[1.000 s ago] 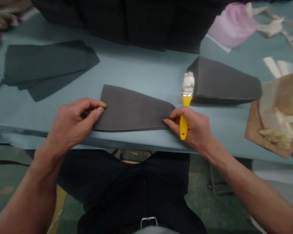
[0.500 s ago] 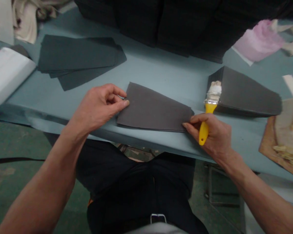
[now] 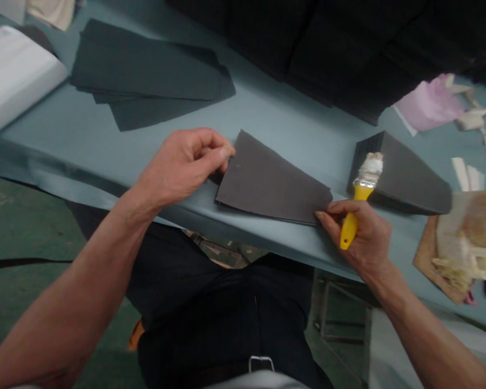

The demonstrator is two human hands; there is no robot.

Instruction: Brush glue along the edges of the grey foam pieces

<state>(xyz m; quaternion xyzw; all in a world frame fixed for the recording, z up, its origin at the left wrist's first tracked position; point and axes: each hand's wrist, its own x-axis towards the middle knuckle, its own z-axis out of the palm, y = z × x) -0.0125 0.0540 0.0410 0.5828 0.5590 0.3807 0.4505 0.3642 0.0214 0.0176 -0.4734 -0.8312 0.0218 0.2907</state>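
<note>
A dark grey tapered panel (image 3: 271, 181) lies at the table's front edge, its wide end to the left. My left hand (image 3: 190, 162) pinches the wide end near its upper left corner, and that end looks slightly raised. At the narrow end, my right hand (image 3: 362, 232) grips the panel's tip between thumb and finger. The same hand also holds a brush with a yellow handle (image 3: 349, 229), bristles up and coated in something white. Just beyond it stands a thick stack of similar grey panels (image 3: 413, 175). Whether the panel is one layer or several is unclear.
Several dark green panels (image 3: 146, 65) lie fanned out at the back left, beside a white rounded block (image 3: 18, 75). Tall black stacks (image 3: 328, 48) fill the back. On the right are a pink cloth (image 3: 429, 105) and a brown board (image 3: 425, 259) with yellowish residue.
The view has shifted and turned a little. My left hand has closed more firmly on the panel's wide end, which has lifted slightly. The right hand keeps the brush and the narrow end.
</note>
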